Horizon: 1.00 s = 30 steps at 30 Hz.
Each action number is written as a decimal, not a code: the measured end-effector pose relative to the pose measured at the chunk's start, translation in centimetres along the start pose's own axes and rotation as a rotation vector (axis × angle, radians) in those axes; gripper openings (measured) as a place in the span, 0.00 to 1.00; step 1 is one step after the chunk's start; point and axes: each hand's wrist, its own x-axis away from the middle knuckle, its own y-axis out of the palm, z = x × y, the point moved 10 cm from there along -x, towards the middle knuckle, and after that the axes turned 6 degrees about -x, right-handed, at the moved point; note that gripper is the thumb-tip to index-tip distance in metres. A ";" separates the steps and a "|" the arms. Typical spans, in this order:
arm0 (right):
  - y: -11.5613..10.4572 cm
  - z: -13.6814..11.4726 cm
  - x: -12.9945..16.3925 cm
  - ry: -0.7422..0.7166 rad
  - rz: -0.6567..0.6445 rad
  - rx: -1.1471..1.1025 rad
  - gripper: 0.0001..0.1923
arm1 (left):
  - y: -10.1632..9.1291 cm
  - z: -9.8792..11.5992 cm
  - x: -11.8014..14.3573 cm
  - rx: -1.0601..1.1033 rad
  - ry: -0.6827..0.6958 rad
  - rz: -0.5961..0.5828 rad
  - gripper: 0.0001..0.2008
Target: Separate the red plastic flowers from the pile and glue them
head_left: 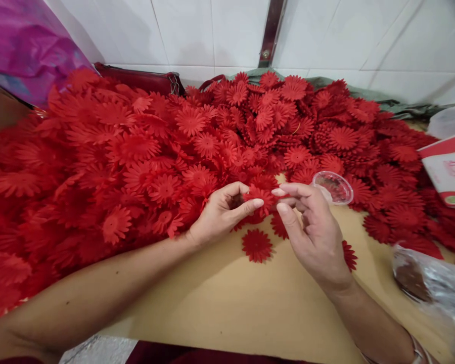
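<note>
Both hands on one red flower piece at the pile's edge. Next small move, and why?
Probably peel a layer loose: the left hand and the right hand pinch the same red flower piece from opposite sides, fingertips at its edge, above a single flower lying flat on the tan board.

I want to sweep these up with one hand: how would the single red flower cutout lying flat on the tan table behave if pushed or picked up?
The single red flower cutout lies quite flat, so it is probably thin, light and likely to slide rather than roll. Cutouts in the big red pile curl at their petals, suggesting floppy material. The left hand and right hand pinch one without visible effort.
</note>
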 end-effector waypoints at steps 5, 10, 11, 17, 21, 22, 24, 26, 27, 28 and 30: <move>0.1 -3.4 -0.1 -0.271 -0.001 0.192 0.14 | 0.6 0.6 0.2 0.061 -0.022 -0.054 0.14; 0.7 -2.5 -0.5 -0.184 -0.068 0.174 0.06 | 0.8 0.3 0.4 0.022 -0.036 -0.081 0.16; 0.7 -2.2 -0.5 -0.156 -0.065 0.149 0.05 | 1.0 0.2 0.4 0.016 -0.037 -0.101 0.16; -1.5 0.1 -0.2 0.015 0.134 0.002 0.02 | 0.8 0.5 0.4 -0.077 0.018 -0.082 0.14; -1.6 0.4 0.1 0.053 0.163 -0.091 0.05 | -0.5 1.3 0.4 -0.105 0.132 0.072 0.10; -1.4 0.3 0.1 0.040 0.150 -0.096 0.06 | -0.9 1.4 0.4 -0.125 0.149 0.109 0.11; -1.2 -0.2 0.1 0.007 0.137 -0.074 0.07 | -1.5 1.5 0.6 -0.189 0.166 0.177 0.19; -1.3 -0.6 0.0 -0.016 0.141 -0.059 0.08 | -2.1 2.1 0.9 -0.270 0.198 0.238 0.24; -1.2 -0.7 0.0 -0.017 0.142 -0.075 0.08 | -2.2 2.6 1.1 -0.310 0.225 0.250 0.24; -1.2 -0.7 -0.1 -0.010 0.142 -0.103 0.09 | -2.1 3.1 1.2 -0.348 0.251 0.240 0.22; -1.0 -0.6 -0.1 0.017 0.135 -0.170 0.11 | -1.3 3.8 1.2 -0.416 0.295 0.159 0.17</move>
